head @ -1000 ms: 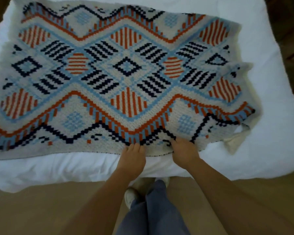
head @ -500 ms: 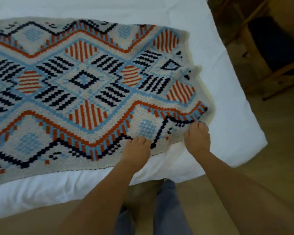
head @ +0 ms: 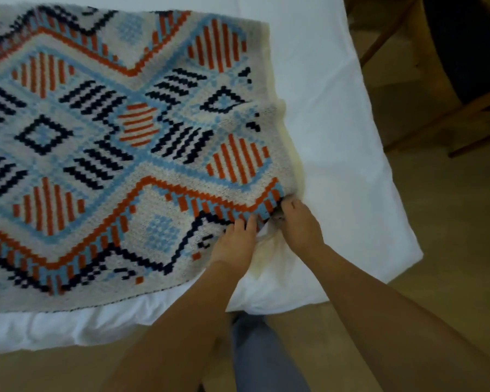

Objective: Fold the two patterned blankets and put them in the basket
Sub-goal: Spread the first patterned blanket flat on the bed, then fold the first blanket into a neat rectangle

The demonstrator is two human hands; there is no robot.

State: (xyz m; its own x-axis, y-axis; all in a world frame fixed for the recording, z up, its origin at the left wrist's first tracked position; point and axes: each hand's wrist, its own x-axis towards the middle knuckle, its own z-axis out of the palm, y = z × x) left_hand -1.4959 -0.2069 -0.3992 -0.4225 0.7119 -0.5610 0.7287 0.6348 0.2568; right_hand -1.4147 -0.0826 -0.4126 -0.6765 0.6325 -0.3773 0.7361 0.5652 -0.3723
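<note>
- One patterned blanket (head: 119, 154) is seen, spread on one white bed (head: 337, 137); the view is filled by it from 7 o'clock round to 12 o'clock; its near right corner lies just off centre, toward 4 o'clock.
- Two bare hands are counted, both at that corner; they are set close together with only a narrow gap between them; a cream underside (head: 269, 250) of the blanket is turned up in that gap.
- The left hand (head: 234, 244), at 6 o'clock of centre, is laid with its fingers on the patterned top just inside the edge; whether the cloth is pinched from beneath cannot be told.
- The right hand (head: 301, 224), at 4 o'clock, is curled round the bunched corner, which is gripped.
- One wooden chair (head: 447, 118) is partly seen at 2 o'clock; a wooden floor (head: 450, 236) runs from 3 to 5 o'clock; one grey-blue trouser leg (head: 260, 357) is seen at 6 o'clock.
- Against half a second earlier, the hands have been brought nearer each other; the corner, then lying flat, is now puckered; a second earlier both hands were placed at the middle of the near edge.
</note>
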